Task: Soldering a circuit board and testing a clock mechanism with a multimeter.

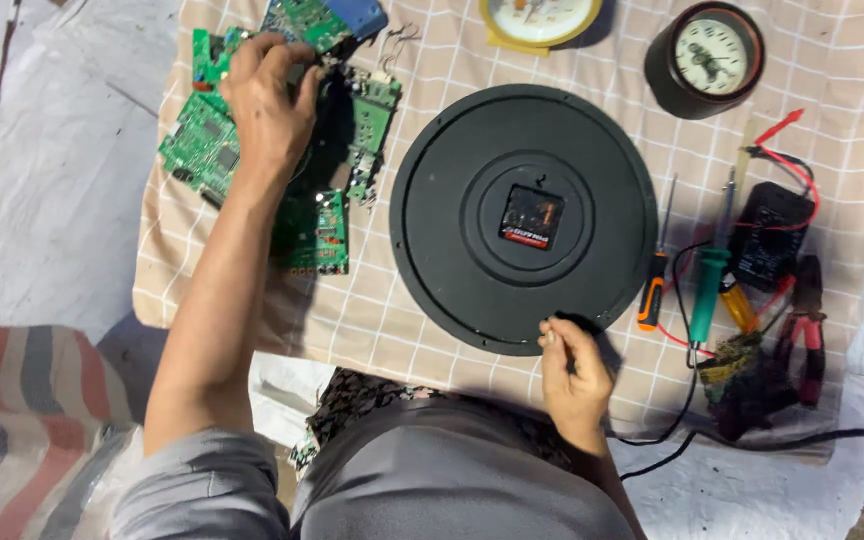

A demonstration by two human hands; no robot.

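A person sits over a checked cloth (432,340) where a round black wall clock (522,215) lies face down at the centre, its small movement box (531,218) showing. The right hand (574,372) pinches the clock's near rim, its grip closed on the edge. The left hand (267,100) rests with curled fingers on a pile of green circuit boards (202,150). The clock looks light, stiff and thin-shelled, likely plastic, best held by the rim. Screwdrivers (652,285) and pliers (807,340) lie beside it.
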